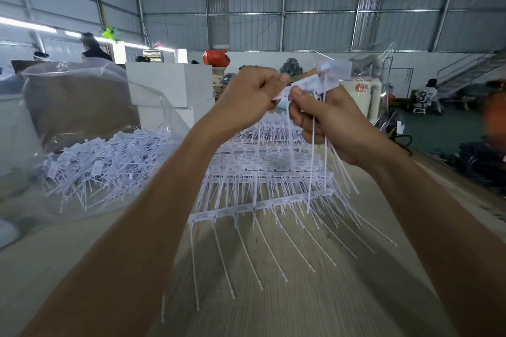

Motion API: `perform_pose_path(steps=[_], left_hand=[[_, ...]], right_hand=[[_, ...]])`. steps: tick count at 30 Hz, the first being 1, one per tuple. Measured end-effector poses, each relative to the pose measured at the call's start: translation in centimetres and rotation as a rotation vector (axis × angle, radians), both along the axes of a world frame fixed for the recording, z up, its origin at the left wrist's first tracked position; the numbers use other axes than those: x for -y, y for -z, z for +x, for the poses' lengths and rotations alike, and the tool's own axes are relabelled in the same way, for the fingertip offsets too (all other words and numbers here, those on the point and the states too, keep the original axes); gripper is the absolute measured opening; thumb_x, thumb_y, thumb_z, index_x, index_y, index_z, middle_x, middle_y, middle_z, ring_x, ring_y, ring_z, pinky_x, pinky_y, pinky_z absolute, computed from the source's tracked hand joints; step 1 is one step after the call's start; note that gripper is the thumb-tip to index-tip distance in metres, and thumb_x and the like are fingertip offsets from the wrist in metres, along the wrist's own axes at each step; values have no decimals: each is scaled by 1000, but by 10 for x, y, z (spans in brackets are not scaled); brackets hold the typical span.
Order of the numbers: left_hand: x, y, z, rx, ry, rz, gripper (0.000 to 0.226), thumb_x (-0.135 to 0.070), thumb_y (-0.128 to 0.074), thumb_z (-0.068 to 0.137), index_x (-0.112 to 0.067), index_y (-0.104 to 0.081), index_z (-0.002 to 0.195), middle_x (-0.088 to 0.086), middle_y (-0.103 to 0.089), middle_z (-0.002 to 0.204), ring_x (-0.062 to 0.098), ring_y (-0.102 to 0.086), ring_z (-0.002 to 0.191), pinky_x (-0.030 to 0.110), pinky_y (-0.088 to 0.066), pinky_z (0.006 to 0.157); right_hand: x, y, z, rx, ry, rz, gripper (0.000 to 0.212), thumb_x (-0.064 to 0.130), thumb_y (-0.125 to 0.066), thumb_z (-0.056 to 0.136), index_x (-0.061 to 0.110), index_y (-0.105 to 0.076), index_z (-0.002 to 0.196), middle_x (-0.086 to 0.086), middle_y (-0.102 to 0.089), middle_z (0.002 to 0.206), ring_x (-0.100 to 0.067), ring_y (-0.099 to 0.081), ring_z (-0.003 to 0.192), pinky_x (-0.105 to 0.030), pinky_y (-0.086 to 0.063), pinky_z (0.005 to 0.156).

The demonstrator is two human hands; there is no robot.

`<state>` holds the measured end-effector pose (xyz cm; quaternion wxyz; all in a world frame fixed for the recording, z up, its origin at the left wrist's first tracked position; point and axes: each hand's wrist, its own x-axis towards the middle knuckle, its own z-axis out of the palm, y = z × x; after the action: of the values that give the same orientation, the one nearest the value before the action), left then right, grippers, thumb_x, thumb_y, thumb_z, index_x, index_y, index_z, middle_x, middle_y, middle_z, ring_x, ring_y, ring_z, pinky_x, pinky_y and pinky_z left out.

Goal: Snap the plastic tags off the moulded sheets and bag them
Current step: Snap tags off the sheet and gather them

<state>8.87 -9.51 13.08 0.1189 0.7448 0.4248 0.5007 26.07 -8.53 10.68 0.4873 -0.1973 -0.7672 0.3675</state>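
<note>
A strip of white tags (309,85) is pinched up high by curled fingers of the left hand (246,96) and right hand (325,120). More moulded sheets (262,172) are stacked on the worktop (315,295) below. Loose tags are piled in a clear bag (90,161) at the left.

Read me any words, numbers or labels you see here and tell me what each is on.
"9": on the back of the white shirt of a person seated far right.
Orange sign on the cream machine behind the hands: too blurred to read.
Print on the tag strip held by the left hand and right hand: too blurred.
Print on the moulded sheets and the loose tags in the clear bag: too small.
</note>
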Motion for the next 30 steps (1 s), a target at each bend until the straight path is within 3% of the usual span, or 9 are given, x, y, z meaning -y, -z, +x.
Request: perform_pose_path(steps=[3, 6, 11, 15, 19, 22, 25, 28, 30], left_hand=[[-4, 5, 2, -353, -279, 180, 38, -34, -49, 104, -23, -50, 68, -7, -51, 62, 14, -49, 57, 31, -41, 60], [-9, 14, 6, -633, -472, 293, 23, -31, -48, 103, -24, -61, 85, 2, -63, 80, 27, -60, 76, 33, -39, 64], [-2, 16, 11, -685, -509, 322, 19, -21, -52, 96, -22, -68, 106, 6, -68, 92, 32, -63, 83, 34, -38, 65], [0, 14, 12, -796, -501, 306, 17, -21, -49, 96, -18, -65, 99, 10, -67, 92, 36, -63, 82, 36, -42, 64], [-5, 12, 9, -707, -410, 204, 24, -27, -41, 104, -16, -58, 93, 8, -64, 89, 32, -59, 82, 39, -45, 67], [-11, 15, 2, -714, -324, 45, 17, -16, -44, 102, -16, -60, 104, 7, -65, 99, 30, -60, 89, 40, -49, 75], [-13, 16, 2, -693, -206, -76, 34, -7, -44, 100, -16, -61, 129, 11, -65, 116, 28, -62, 96, 43, -53, 84], [-11, 11, 3, -575, -133, -39, 25, -5, -46, 102, -13, -67, 114, 0, -64, 88, 20, -56, 71, 33, -44, 62], [-9, 7, 2, -502, -104, -12, 21, -7, -52, 102, -20, -68, 101, -12, -59, 76, 10, -51, 63, 28, -37, 57]], right_hand=[[-7, 6, 2, 124, 143, 26, 18, 17, -50, 106, 11, -52, 89, -1, -52, 62, -7, -39, 45, -21, -32, 41], [-12, 9, 3, 441, 383, 275, 8, 19, -51, 105, 22, -50, 98, 3, -57, 68, -6, -52, 54, -26, -43, 54], [-15, 4, 7, 563, 447, 373, 17, 18, -52, 104, 13, -40, 115, -5, -59, 79, -30, -59, 73, -41, -48, 69], [-20, 12, 10, 825, 765, 547, 59, 10, -51, 100, 15, -22, 150, -6, -51, 82, -31, -48, 70, -39, -43, 62], [-23, 12, 15, 502, 566, 342, 16, 17, -47, 104, 17, -36, 116, -7, -59, 77, -31, -56, 67, -38, -41, 59], [-27, 7, 15, 273, 509, 225, 10, 20, -49, 104, 20, -40, 107, 2, -55, 75, -18, -48, 58, -34, -37, 54], [-25, 5, 14, 270, 527, 246, 11, 18, -49, 103, 21, -40, 109, 6, -61, 75, -15, -54, 57, -35, -42, 52], [-22, 8, 15, 327, 531, 293, 11, 16, -44, 105, 22, -36, 110, 0, -67, 80, -24, -67, 68, -49, -58, 63], [-21, 8, 15, 294, 508, 269, 9, 20, -44, 106, 23, -36, 109, 0, -63, 81, -19, -66, 60, -48, -58, 56]])
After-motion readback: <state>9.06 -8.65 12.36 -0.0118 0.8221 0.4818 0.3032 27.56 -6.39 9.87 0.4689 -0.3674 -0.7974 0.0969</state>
